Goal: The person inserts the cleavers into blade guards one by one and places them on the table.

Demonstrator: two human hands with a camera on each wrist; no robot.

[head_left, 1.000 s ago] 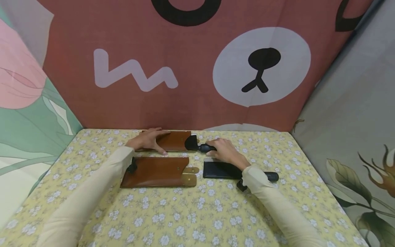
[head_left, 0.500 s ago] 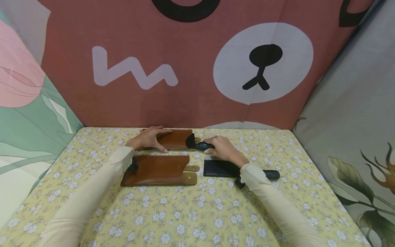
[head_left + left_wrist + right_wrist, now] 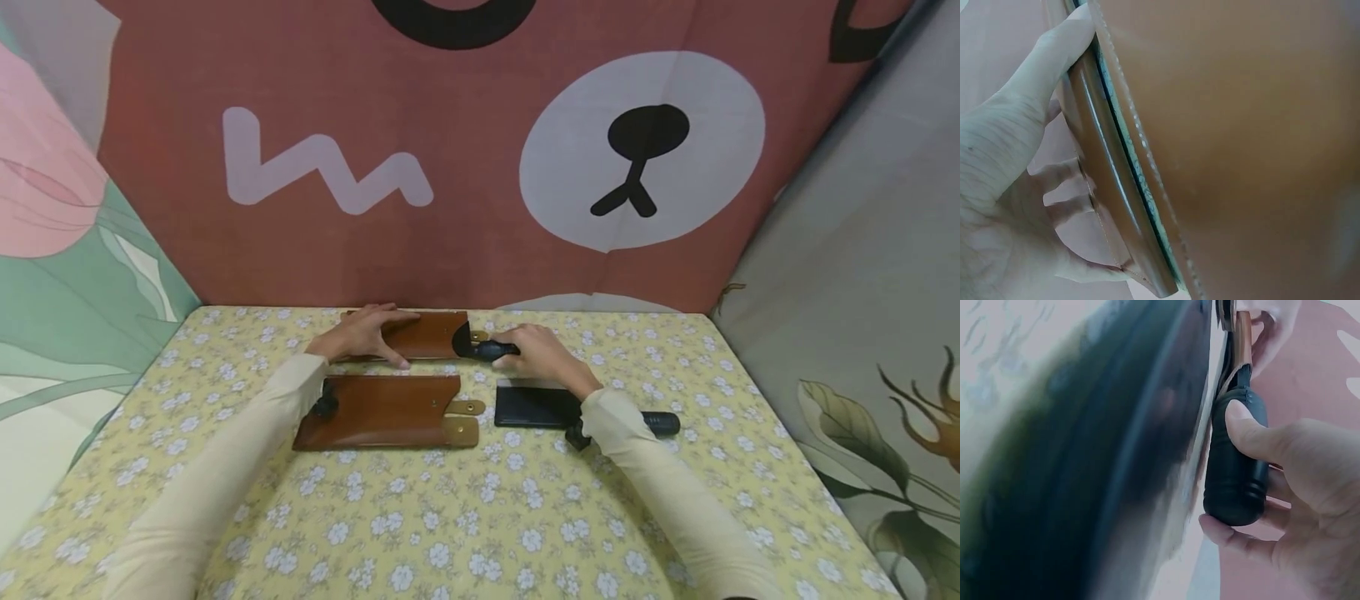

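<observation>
My left hand [image 3: 360, 335] holds the far brown leather sheath [image 3: 427, 336] across its width, thumb on the near edge. In the left wrist view its fingers reach round the far side. With my right hand [image 3: 542, 357] I grip the black handle of a cleaver [image 3: 1235, 462], thumb laid along it. A dark part of the blade shows at the mouth of that sheath; the rest is hidden inside. A second brown leather sheath [image 3: 390, 412] lies nearer, its two snap tabs pointing right. Beside it a second black cleaver [image 3: 534, 407] lies partly under my right wrist.
A yellow flowered cloth [image 3: 450, 508] covers the table. Close behind the far sheath rises a red-brown curtain [image 3: 465, 258] with a bear print. Patterned hangings [image 3: 840, 292] stand at both sides. The second cleaver's handle [image 3: 662, 423] points right.
The cleaver in my right hand has slid a little left, deeper into the far sheath, so less blade shows. My left hand stays on that sheath. The head view has tilted slightly up.
</observation>
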